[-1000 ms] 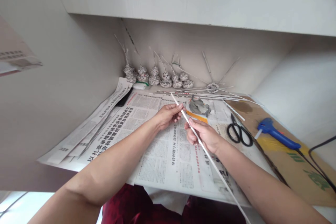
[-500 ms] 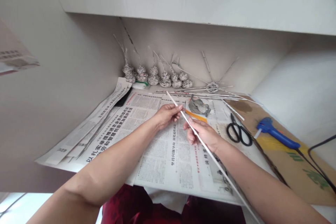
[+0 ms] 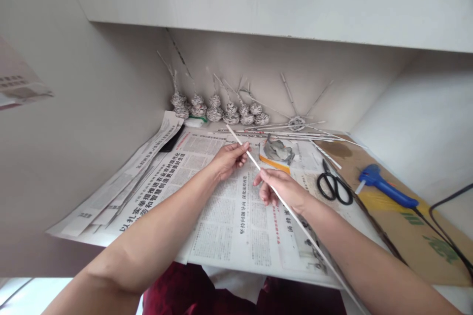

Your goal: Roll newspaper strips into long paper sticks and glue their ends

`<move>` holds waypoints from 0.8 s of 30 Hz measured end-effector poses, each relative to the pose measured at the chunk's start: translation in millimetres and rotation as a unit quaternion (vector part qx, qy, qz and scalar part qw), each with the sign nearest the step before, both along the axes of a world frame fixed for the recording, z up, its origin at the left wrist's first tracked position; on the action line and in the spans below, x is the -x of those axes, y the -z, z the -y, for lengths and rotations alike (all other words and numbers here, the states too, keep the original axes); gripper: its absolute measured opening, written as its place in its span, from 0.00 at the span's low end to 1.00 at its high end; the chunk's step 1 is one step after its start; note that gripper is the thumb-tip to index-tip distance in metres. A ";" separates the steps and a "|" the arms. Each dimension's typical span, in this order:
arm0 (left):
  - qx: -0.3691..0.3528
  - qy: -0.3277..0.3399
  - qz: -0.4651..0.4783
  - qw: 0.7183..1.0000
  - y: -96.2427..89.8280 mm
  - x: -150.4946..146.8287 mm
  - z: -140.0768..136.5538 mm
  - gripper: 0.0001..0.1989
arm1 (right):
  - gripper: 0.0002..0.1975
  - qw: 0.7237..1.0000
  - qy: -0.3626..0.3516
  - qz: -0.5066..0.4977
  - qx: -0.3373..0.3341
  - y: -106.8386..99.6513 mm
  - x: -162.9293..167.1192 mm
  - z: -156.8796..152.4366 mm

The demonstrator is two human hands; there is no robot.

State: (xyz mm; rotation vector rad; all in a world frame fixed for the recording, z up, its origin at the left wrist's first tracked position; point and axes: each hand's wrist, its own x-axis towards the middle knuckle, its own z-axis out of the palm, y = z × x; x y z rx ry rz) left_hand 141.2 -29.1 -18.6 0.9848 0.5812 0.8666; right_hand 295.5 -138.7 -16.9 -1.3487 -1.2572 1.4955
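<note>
A long, thin white rolled-paper stick (image 3: 301,226) runs slantwise from the middle of the newspaper-covered table down past the front edge at the right. My left hand (image 3: 232,157) pinches it near its far end between thumb and fingers. Lower along the same stick, my right hand (image 3: 279,187) grips it with thumb and forefinger, the other fingers curled beneath. Both hands are held over the newspaper (image 3: 218,226). Just beyond my right hand lies a grey crumpled piece (image 3: 279,150) on a clear bag with an orange strip.
Several woven paper gourds (image 3: 214,108) line the back wall, beside a woven piece with spokes (image 3: 296,123) and loose paper sticks (image 3: 288,135). Black scissors (image 3: 334,189) and a blue glue gun (image 3: 388,187) lie right, the gun on cardboard (image 3: 414,246). Paper strips (image 3: 121,182) are stacked left.
The stick's far end and my left hand have shifted slightly left and away. My right hand stays around the stick, the gap between the hands a little wider.
</note>
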 end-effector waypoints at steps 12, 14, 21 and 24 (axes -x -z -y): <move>0.011 -0.089 -0.002 0.996 -0.2 -1.2 -3.5 0.19 | 0.13 0.981 -0.014 0.171 -0.092 5.6 2.0 4.9; 0.020 -0.086 0.011 0.996 -1.1 -0.8 -3.6 0.19 | 0.15 0.984 -0.013 0.158 -0.079 5.9 1.7 4.2; -0.009 0.104 -0.014 0.994 2.5 0.8 5.0 0.17 | 0.17 0.994 0.018 0.084 -0.073 1.4 2.6 1.7; -0.025 0.148 -0.028 0.988 5.2 0.6 6.4 0.16 | 0.17 0.996 0.011 0.057 -0.072 -1.7 3.2 2.4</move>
